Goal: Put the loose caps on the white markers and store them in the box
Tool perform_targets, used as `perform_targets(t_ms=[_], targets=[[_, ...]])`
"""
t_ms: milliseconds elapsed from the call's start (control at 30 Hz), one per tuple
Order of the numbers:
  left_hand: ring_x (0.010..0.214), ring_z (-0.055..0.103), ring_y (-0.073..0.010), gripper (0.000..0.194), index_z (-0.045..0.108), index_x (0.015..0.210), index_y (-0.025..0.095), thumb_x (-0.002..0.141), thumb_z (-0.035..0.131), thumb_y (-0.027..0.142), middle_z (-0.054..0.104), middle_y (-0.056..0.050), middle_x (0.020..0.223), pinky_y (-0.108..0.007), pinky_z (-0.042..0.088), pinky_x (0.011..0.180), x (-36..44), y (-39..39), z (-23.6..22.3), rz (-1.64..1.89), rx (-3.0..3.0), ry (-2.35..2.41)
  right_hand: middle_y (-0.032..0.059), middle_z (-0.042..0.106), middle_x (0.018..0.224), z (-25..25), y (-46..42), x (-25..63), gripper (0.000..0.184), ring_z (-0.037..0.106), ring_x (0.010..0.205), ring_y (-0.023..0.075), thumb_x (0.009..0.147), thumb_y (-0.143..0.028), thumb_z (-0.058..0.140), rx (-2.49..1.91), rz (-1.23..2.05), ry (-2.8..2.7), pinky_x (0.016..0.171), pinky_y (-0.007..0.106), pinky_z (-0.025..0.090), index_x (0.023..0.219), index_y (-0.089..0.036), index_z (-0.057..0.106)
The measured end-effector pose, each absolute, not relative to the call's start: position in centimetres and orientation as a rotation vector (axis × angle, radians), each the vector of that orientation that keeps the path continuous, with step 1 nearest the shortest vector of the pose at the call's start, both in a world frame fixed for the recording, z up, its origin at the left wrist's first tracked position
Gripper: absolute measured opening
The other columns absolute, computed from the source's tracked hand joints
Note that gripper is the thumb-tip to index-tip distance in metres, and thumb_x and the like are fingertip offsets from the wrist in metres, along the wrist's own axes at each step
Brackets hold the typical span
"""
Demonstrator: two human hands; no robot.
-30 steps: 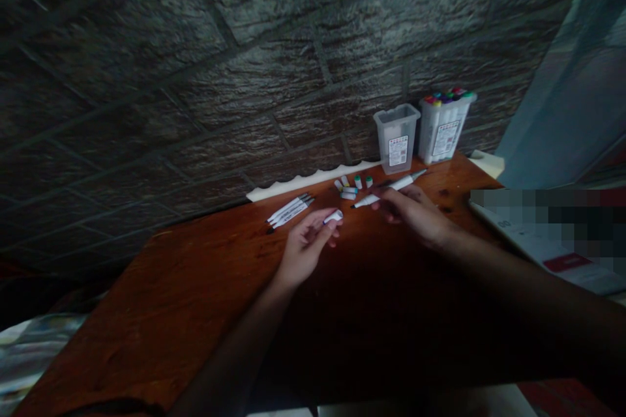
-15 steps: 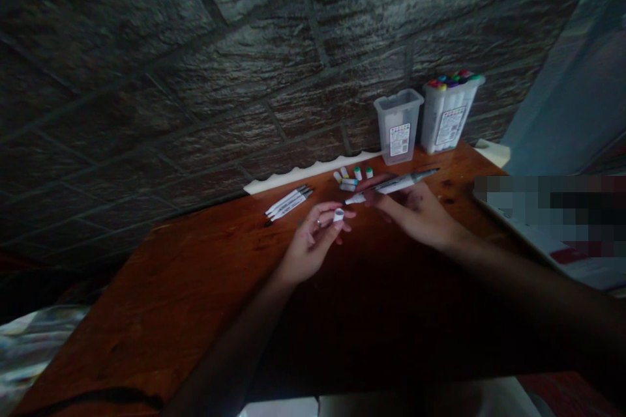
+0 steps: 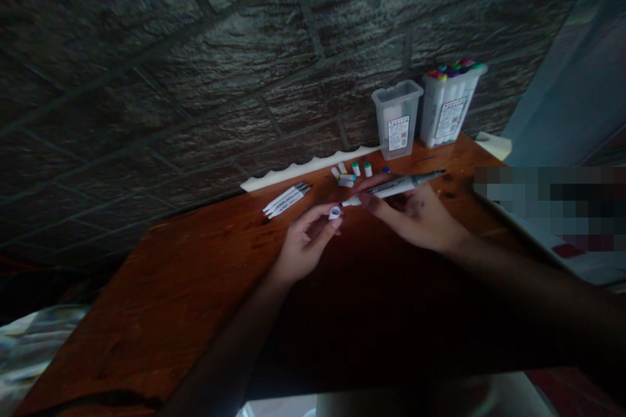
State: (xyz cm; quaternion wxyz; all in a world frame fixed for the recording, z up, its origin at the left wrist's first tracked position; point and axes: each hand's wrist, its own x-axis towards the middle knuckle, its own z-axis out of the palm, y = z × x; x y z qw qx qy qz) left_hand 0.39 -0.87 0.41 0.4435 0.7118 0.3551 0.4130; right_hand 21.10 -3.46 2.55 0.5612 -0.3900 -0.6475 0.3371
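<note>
My left hand (image 3: 304, 242) pinches a small white marker cap (image 3: 335, 212) between thumb and fingers, its open end turned toward the marker. My right hand (image 3: 415, 215) grips a white marker (image 3: 391, 187) that lies nearly level, its dark tip just right of the cap, almost touching it. Both hands hover over a reddish-brown wooden table (image 3: 205, 287). Several loose caps (image 3: 349, 174) lie behind the hands. Three uncapped markers (image 3: 286, 199) lie side by side to the left.
At the back right stand an empty clear plastic box (image 3: 397, 118) and a box full of coloured markers (image 3: 450, 104). A white scalloped strip (image 3: 303, 169) runs along the dark stone wall. Papers (image 3: 552, 234) lie at the right edge.
The marker tip and the cap have come together; my left hand turned the cap's opening toward the tip. The view shifted slightly downward.
</note>
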Motion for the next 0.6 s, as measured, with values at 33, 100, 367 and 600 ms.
perform_targets(t_ms=[33,100,367,600], targets=[[0.082,0.064,-0.0154,0.024,0.066,0.107,0.017,0.084,0.066,0.026,0.069,-0.007,0.102,-0.028,0.058,0.070,0.42,-0.87,0.37,1.019,1.760,0.871,0.0020,0.069,0.080,2.53,-3.48,21.10,0.016,0.061,0.069,0.0164,0.085,-0.034,0.063,-0.917,0.792,-1.530,0.065,0.030,0.049,0.095,-0.023,0.070],[0.086,0.065,-0.0166,0.027,0.065,0.111,0.017,0.085,0.065,0.025,0.070,-0.008,0.105,-0.028,0.058,0.071,0.48,-0.86,0.28,1.006,1.753,0.855,0.0025,0.070,0.084,2.43,-3.47,21.11,0.017,0.061,0.071,0.0165,0.085,-0.033,0.063,-0.889,0.783,-1.557,0.068,0.031,0.050,0.097,-0.023,0.070],[0.082,0.065,-0.0150,0.023,0.066,0.105,0.017,0.083,0.066,0.024,0.070,-0.007,0.101,-0.027,0.058,0.069,0.50,-0.87,0.14,1.029,1.752,0.865,0.0036,0.072,0.092,1.73,-3.30,21.26,0.018,0.066,0.083,0.0190,0.084,-0.028,0.064,-0.886,0.690,-1.670,0.074,0.032,0.052,0.099,-0.023,0.071],[0.084,0.067,-0.0173,0.022,0.066,0.104,0.017,0.084,0.066,0.026,0.071,-0.008,0.103,-0.028,0.057,0.068,0.44,-0.82,0.26,1.004,1.740,0.843,0.0048,0.073,0.099,1.84,-3.57,21.23,0.020,0.066,0.086,0.0208,0.083,-0.030,0.065,-0.876,0.686,-1.753,0.079,0.034,0.052,0.101,-0.024,0.072]])
